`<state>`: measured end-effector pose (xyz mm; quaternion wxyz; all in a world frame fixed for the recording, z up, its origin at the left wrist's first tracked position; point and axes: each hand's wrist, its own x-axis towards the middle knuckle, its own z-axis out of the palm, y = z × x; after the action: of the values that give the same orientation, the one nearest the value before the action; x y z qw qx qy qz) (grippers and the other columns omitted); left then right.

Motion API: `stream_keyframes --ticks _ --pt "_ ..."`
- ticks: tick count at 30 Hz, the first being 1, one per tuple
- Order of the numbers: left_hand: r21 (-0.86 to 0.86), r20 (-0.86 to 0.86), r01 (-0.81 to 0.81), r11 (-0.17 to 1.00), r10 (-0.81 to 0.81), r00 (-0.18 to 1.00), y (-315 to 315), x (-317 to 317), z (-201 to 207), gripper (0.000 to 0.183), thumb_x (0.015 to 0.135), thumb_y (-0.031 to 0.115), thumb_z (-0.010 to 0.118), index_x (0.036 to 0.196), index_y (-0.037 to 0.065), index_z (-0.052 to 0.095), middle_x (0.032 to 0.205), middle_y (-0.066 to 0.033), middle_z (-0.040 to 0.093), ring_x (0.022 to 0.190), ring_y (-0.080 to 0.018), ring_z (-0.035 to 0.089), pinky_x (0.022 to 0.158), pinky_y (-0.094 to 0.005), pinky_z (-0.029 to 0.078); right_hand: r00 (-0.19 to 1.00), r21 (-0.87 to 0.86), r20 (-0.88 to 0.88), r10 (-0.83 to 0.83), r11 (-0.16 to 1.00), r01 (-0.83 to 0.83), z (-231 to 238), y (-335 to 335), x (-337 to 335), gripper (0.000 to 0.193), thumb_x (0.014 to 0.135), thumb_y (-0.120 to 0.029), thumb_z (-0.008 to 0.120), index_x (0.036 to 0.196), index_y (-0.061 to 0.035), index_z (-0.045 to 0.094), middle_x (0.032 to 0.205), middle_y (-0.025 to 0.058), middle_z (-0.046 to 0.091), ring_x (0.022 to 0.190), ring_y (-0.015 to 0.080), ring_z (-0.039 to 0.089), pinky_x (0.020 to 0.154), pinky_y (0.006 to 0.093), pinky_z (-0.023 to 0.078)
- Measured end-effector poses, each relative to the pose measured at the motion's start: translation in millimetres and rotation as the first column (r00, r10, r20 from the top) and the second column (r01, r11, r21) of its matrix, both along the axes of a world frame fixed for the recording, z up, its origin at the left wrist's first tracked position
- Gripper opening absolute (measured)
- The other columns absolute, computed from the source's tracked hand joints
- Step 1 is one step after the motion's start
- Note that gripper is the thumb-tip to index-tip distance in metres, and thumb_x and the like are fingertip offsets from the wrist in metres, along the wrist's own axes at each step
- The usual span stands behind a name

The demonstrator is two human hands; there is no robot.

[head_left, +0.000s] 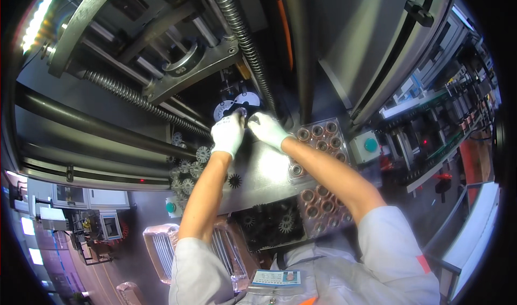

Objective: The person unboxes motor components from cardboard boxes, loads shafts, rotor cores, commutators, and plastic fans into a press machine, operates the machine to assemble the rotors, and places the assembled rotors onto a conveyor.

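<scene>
My left hand [229, 131], in a white glove, reaches into the press with its fingers closed at a small round metal piece [241, 112]. The fingers hide part of that piece. My right hand [268, 130], gloved too, is just right of it with thumb and fingers curled together; whatever they hold is hidden. Two pale curved plates [247, 99] of the press fixture lie right beyond both hands. Below the left wrist, one dark toothed disc [234, 180] rests on the metal table [261, 167].
Loose toothed metal discs [187, 167] crowd the left side. Clear trays [321, 143] of copper-wound rings stand at right, beside a green button box [366, 145]. A black bin [266, 224] of toothed discs sits near my body. Springs and the press plate [191, 71] hang overhead.
</scene>
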<state>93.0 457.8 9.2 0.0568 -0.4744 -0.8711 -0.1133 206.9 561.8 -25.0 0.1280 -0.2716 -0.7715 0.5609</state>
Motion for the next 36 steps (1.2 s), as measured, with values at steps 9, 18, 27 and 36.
stream_keyframes --ticks 9,18,27,36 --pt "-0.054 0.104 -0.051 0.997 0.057 0.993 19 -23 -9 0.027 0.094 0.031 0.062 0.097 0.006 0.072 0.098 -0.0201 0.072 0.093 -0.0384 0.069 0.082 -0.0472 0.054 0.997 0.005 0.015 0.078 0.997 -0.078 0 -4 7 0.036 0.095 -0.03 0.056 0.118 -0.004 0.063 0.115 0.0216 0.068 0.111 0.0371 0.065 0.095 0.0444 0.05" --pt "0.034 0.259 -0.404 0.914 0.382 0.887 33 7 -13 0.039 0.097 0.037 0.056 0.105 0.002 0.068 0.096 -0.0244 0.072 0.091 -0.0409 0.07 0.085 -0.0469 0.054 0.998 0.168 -0.055 0.023 0.986 -0.013 -13 -5 1 0.039 0.095 -0.025 0.052 0.13 -0.0104 0.057 0.114 0.0223 0.067 0.106 0.0406 0.064 0.09 0.0489 0.05" --pt "0.321 0.193 -0.211 0.923 0.154 0.969 -7 14 -39 0.039 0.095 0.025 0.06 0.13 0.007 0.064 0.087 -0.0183 0.067 0.084 -0.0338 0.067 0.08 -0.0416 0.052 0.985 0.638 0.138 0.102 0.752 -0.167 -23 5 -12 0.043 0.098 -0.02 0.043 0.14 -0.0155 0.053 0.106 0.0172 0.07 0.096 0.0339 0.069 0.082 0.0485 0.054" --pt "0.044 0.992 -0.81 0.585 -0.121 -0.033 15 -1 -29 0.022 0.105 0.033 0.05 0.098 0.013 0.056 0.065 -0.0011 0.053 0.041 -0.0083 0.034 0.038 -0.0246 0.03 0.904 0.699 0.378 0.2 0.579 -0.42 8 9 -14 0.038 0.105 -0.025 0.036 0.125 -0.0059 0.062 0.1 0.0131 0.074 0.089 0.0298 0.072 0.076 0.0429 0.056"
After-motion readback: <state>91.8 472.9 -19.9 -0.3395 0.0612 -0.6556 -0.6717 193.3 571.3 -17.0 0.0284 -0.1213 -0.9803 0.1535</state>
